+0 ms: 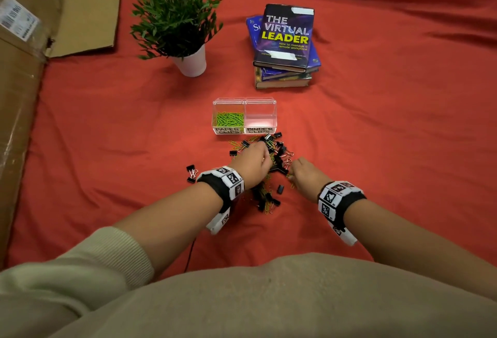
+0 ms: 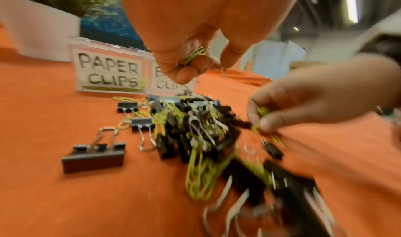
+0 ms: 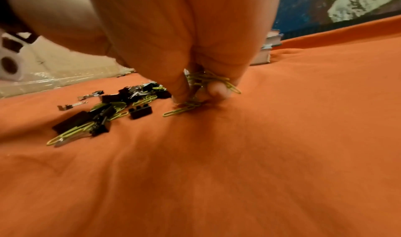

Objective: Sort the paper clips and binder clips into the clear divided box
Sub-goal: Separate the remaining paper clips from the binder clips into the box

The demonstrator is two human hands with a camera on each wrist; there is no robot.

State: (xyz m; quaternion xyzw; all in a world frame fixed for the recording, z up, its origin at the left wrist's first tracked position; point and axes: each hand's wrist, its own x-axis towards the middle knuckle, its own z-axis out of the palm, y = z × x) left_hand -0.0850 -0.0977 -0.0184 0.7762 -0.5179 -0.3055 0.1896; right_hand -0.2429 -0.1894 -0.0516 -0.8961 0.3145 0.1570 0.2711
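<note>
Both hands hover over the mixed pile just in front of the clear divided box, the left hand nearer its half-filled paper-clip side, the right hand farther back, each pinching green paper clips.

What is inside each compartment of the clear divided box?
In the clear divided plastic box, the left compartment labelled PAPER CLIPS holds a heap of green wire paper clips. The right one, labelled BINDER CLIPS, shows none inside. The paper labels cover each compartment's front bottom edge.
</note>
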